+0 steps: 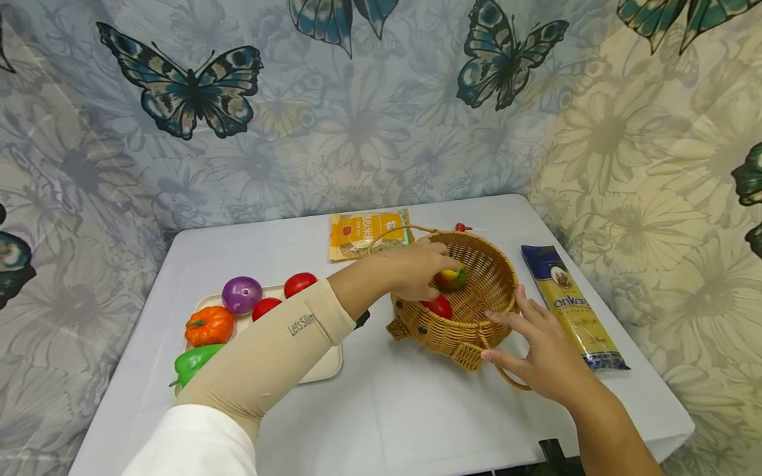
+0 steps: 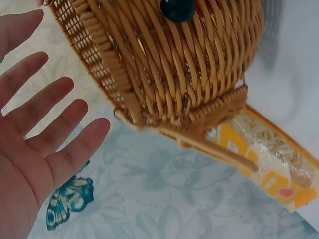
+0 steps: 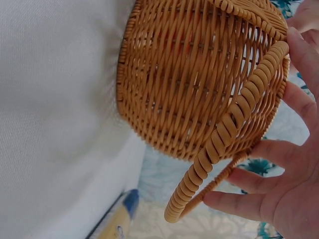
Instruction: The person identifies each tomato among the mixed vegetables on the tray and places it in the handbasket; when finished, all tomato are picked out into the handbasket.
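A wicker basket (image 1: 491, 264) with animal-face details stands on the table, its looped handles hanging out at the sides. My left hand (image 1: 417, 270) reaches over its near-left rim, fingers spread. Inside, beside those fingertips, lies a yellow, red and green fruit or vegetable (image 1: 454, 277); below it is a glossy red one (image 1: 439, 306), partly hidden by the hand. In the left wrist view the left palm (image 2: 25, 164) shows nothing in it. My right hand (image 1: 544, 357) rests its extended fingers at the basket's right rim, near a wrapped handle (image 3: 229, 127).
Left, partly behind my forearm, a cream tray (image 1: 326, 367) bears a purple onion (image 1: 242, 295), small orange pumpkin (image 1: 210, 325), green pepper (image 1: 195, 362) and red tomatoes (image 1: 299, 284). A yellow food packet (image 1: 363, 233) lies behind the basket, a blue-gold pasta pack (image 1: 571, 304) at right.
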`<action>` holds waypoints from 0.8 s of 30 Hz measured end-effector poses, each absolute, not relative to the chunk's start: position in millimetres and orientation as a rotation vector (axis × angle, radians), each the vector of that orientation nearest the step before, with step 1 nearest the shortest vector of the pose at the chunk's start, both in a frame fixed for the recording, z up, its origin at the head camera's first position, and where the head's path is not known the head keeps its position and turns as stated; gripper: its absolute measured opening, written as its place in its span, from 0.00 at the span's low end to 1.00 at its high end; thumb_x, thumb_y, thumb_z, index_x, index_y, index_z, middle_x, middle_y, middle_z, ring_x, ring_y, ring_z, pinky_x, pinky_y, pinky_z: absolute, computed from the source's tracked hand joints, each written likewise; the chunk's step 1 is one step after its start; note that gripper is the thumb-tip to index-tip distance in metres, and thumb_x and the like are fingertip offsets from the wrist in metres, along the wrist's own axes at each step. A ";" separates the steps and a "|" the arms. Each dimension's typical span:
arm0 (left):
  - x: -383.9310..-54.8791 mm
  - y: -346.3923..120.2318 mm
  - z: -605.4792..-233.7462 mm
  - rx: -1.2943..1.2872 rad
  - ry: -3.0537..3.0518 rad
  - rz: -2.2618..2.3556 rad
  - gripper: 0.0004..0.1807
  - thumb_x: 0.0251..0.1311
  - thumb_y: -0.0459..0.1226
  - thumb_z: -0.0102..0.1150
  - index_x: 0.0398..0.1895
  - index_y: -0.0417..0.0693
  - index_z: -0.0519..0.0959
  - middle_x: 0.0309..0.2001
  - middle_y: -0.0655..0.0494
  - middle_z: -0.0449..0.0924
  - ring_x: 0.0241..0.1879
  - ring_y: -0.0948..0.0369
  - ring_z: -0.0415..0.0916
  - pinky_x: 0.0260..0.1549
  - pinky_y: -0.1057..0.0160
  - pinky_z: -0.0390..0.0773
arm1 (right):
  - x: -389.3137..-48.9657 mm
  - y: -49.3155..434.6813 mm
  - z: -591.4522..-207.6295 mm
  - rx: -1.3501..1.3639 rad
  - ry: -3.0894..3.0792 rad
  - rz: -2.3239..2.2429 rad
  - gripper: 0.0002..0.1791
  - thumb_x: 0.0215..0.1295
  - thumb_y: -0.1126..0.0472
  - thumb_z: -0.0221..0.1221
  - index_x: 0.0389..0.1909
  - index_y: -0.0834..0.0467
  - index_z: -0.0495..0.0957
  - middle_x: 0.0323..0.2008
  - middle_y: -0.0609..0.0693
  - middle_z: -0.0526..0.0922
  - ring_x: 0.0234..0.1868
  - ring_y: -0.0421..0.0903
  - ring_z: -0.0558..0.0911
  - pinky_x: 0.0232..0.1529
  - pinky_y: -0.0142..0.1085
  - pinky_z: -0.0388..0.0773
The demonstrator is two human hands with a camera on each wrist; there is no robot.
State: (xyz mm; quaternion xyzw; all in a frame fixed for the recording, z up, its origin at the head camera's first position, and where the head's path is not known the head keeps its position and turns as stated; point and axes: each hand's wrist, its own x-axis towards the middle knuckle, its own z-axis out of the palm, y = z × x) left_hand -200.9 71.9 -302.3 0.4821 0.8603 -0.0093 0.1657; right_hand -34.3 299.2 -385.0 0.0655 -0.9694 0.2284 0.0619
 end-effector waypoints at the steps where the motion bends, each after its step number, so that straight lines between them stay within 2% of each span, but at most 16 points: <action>1: -201.3 68.6 -301.3 1.377 2.458 -0.018 0.33 0.71 0.47 0.60 0.77 0.65 0.65 0.75 0.57 0.62 0.75 0.56 0.59 0.68 0.55 0.71 | -34.7 299.3 -385.4 0.197 -2.929 0.690 0.35 0.54 0.38 0.74 0.62 0.45 0.81 0.79 0.68 0.49 0.71 0.79 0.60 0.56 0.81 0.60; 5: -203.2 52.7 -298.0 1.379 2.474 0.019 0.33 0.70 0.47 0.61 0.77 0.62 0.66 0.72 0.57 0.66 0.72 0.56 0.63 0.70 0.56 0.69 | -36.4 298.7 -384.9 0.200 -2.927 0.692 0.36 0.53 0.39 0.74 0.63 0.46 0.81 0.79 0.67 0.49 0.71 0.79 0.60 0.56 0.81 0.60; 12: -207.6 23.2 -296.8 1.330 2.478 0.095 0.33 0.69 0.45 0.62 0.77 0.60 0.66 0.72 0.56 0.66 0.74 0.56 0.60 0.70 0.56 0.68 | -37.4 298.6 -381.7 0.163 -2.970 0.700 0.38 0.53 0.38 0.74 0.64 0.49 0.80 0.80 0.65 0.45 0.72 0.79 0.57 0.57 0.82 0.58; 19: -215.6 -5.4 -303.3 1.246 2.506 0.104 0.35 0.68 0.46 0.64 0.77 0.60 0.66 0.79 0.54 0.59 0.79 0.50 0.52 0.75 0.48 0.60 | -37.5 298.3 -381.2 0.163 -2.967 0.685 0.38 0.53 0.38 0.74 0.63 0.49 0.80 0.80 0.65 0.44 0.72 0.79 0.57 0.56 0.82 0.58; 24: -219.3 -26.3 -313.9 1.154 2.505 0.102 0.36 0.68 0.46 0.64 0.78 0.59 0.65 0.79 0.52 0.57 0.79 0.46 0.51 0.75 0.43 0.58 | -38.0 296.5 -381.7 0.163 -2.978 0.674 0.39 0.52 0.37 0.74 0.64 0.48 0.80 0.81 0.64 0.44 0.72 0.80 0.57 0.55 0.82 0.59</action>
